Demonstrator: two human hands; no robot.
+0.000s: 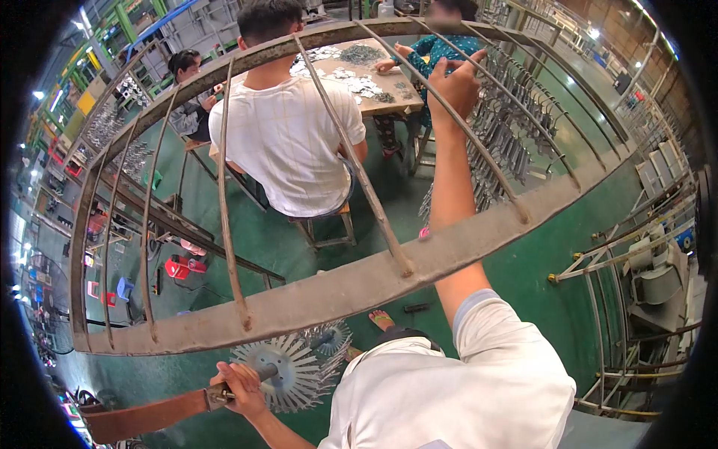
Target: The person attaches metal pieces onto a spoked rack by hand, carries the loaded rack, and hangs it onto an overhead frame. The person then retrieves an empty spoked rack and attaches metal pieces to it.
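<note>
Our hands are wide apart: left hand (241,386) clamped at the end of the brown bar (149,414), which stretches leftward from the finned disc (288,372); right hand (455,88) raised beyond the barred frame (321,301), contact unclear.

No readable text or labels anywhere

One frame (329,297), one brown strip (142,417), three co-workers (288,142).

Left hand (243,385) curls round the end of a brown bar (153,415), beside a finned disc (293,370). Right hand (454,86) raised at rack (321,295), grip unclear from here. Seated person (288,142) beyond, at table (411,105) strewn with parts (363,54).
</note>
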